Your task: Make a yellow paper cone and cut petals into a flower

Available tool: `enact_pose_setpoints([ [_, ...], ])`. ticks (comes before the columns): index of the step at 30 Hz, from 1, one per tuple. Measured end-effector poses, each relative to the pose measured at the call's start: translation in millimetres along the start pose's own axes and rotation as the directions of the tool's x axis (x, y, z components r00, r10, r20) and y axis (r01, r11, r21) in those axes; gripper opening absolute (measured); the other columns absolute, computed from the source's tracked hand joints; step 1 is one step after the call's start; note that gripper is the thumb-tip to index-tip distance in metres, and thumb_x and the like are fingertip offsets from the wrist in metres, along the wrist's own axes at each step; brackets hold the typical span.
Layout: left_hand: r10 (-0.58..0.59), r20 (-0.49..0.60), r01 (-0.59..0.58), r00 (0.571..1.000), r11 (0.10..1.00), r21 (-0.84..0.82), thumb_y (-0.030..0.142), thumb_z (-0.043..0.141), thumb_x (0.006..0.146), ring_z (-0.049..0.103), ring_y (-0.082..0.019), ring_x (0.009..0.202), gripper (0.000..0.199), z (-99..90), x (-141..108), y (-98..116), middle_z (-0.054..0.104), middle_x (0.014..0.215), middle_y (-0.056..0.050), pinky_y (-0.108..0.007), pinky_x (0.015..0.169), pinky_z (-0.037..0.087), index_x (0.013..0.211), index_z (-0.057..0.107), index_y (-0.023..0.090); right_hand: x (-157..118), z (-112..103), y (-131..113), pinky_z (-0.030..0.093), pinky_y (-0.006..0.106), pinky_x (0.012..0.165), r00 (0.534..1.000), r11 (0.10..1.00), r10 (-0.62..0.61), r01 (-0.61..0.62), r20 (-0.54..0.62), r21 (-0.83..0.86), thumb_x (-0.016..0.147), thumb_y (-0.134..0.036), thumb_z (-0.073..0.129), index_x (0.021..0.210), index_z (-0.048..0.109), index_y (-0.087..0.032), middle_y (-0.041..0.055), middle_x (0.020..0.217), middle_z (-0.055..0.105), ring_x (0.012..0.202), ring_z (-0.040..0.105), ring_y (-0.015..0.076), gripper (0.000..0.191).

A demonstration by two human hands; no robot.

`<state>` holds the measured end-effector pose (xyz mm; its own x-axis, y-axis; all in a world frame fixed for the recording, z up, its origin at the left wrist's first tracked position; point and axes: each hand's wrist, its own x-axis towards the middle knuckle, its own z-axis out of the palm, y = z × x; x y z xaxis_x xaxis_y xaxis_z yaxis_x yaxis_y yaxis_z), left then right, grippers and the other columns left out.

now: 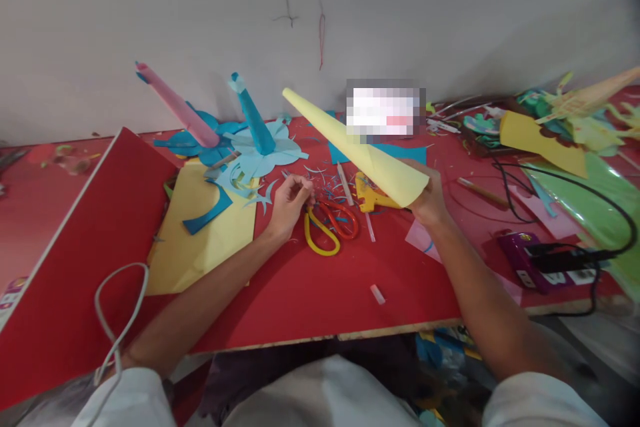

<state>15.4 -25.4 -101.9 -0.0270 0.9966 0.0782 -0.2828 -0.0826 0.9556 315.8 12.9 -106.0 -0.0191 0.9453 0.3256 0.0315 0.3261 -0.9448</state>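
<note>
My right hand [429,197] is wrapped round the wide end of a long yellow paper cone [357,153], whose narrow tip points up and to the left. My left hand [295,197] has its fingers pinched together just above the scissors [323,233], which have one yellow and one red handle loop; anything between the fingertips is too small to make out. Behind the cone's wide end lies a yellow glue gun [370,195]. A white stick-like tool [345,183] rests among thin blue paper scraps between my hands.
Pink [183,110] and blue [255,120] paper cones stand on blue scalloped paper at the back left. A red panel [85,240] stands at left. Right are a purple box [530,263], black cables and green sheets [595,207].
</note>
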Motion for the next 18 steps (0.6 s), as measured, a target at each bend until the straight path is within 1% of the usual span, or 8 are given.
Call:
enact_pose_setpoints([
  [2,0.026,-0.012,-0.026,1.000,0.998,0.049,0.056,0.083,0.087,0.056,-0.009,0.053,0.044,-3.7,1.0,-0.1,0.060,0.066,0.005,-0.022,0.050,0.045,0.082,0.058,0.021,0.6,-1.4,-0.8,0.064,0.045,0.083,1.000,1.000,0.001,-0.001,0.016,-0.006,0.074,-0.055,0.090,0.109,0.083,-0.030,0.0080,0.116,0.082,0.101,0.076,0.0325,0.044],
  [6,0.054,-0.007,-0.053,0.999,0.988,0.145,0.063,0.076,0.091,0.043,-0.007,0.047,0.055,-7.9,3.8,0.5,0.048,0.056,0.005,-0.022,0.046,0.034,0.070,0.050,0.020,0.6,-1.2,-4.2,0.064,0.042,0.079,0.998,1.000,-0.002,0.003,0.062,-0.012,0.075,-0.055,0.089,0.108,0.083,-0.028,0.0073,0.114,0.082,0.101,0.076,0.0307,0.044],
  [9,0.034,-0.033,-0.027,0.999,0.984,0.178,0.069,0.073,0.090,0.030,-0.007,0.044,0.063,-9.5,4.7,-0.8,0.035,0.053,0.007,-0.025,0.043,0.023,0.064,0.041,0.021,1.0,-1.0,-7.1,0.064,0.042,0.081,0.998,0.999,0.003,0.000,0.065,-0.047,0.073,-0.057,0.090,0.106,0.083,-0.027,0.0077,0.115,0.082,0.104,0.075,0.0315,0.045],
  [11,0.067,-0.029,-0.058,0.997,0.968,0.243,0.071,0.070,0.092,0.025,-0.007,0.046,0.066,-10.6,4.2,-2.8,0.031,0.053,0.007,-0.026,0.044,0.020,0.062,0.038,0.021,1.6,-1.1,-8.8,0.064,0.042,0.080,0.997,0.998,0.023,-0.018,0.079,-0.065,0.073,-0.056,0.091,0.105,0.083,-0.027,0.0081,0.115,0.082,0.102,0.076,0.0318,0.043],
  [13,0.142,0.007,-0.134,0.990,0.920,0.369,0.069,0.066,0.095,0.027,-0.008,0.049,0.067,-11.9,3.3,-5.5,0.032,0.054,0.005,-0.026,0.048,0.021,0.059,0.037,0.020,2.6,-1.8,-9.7,0.064,0.041,0.077,0.995,0.996,0.043,-0.036,0.095,-0.079,0.074,-0.054,0.090,0.103,0.084,-0.028,0.0081,0.112,0.083,0.098,0.078,0.0315,0.040],
  [15,0.190,0.060,-0.196,0.980,0.869,0.455,0.065,0.065,0.098,0.036,-0.009,0.053,0.064,-12.8,3.0,-8.5,0.039,0.056,0.004,-0.025,0.051,0.028,0.060,0.042,0.019,3.8,-3.8,-9.1,0.063,0.041,0.075,0.993,0.993,0.050,-0.038,0.110,-0.108,0.075,-0.054,0.089,0.103,0.084,-0.027,0.0079,0.108,0.083,0.095,0.079,0.0317,0.039],
  [16,0.200,0.078,-0.213,0.977,0.866,0.453,0.064,0.067,0.097,0.042,-0.010,0.056,0.059,-13.1,3.4,-9.9,0.045,0.060,0.003,-0.025,0.053,0.032,0.064,0.047,0.019,4.5,-5.5,-8.3,0.063,0.041,0.075,0.992,0.991,0.044,-0.029,0.114,-0.129,0.075,-0.053,0.089,0.103,0.084,-0.027,0.0078,0.107,0.084,0.095,0.079,0.0320,0.039],
  [18,0.227,0.071,-0.237,0.971,0.892,0.385,0.061,0.076,0.091,0.052,-0.011,0.064,0.045,-13.9,6.1,-11.3,0.056,0.074,0.001,-0.024,0.058,0.042,0.083,0.058,0.021,5.9,-10.1,-6.0,0.064,0.042,0.078,0.992,0.985,0.019,0.004,0.128,-0.174,0.075,-0.051,0.090,0.104,0.084,-0.026,0.0075,0.106,0.084,0.097,0.079,0.0328,0.039],
])
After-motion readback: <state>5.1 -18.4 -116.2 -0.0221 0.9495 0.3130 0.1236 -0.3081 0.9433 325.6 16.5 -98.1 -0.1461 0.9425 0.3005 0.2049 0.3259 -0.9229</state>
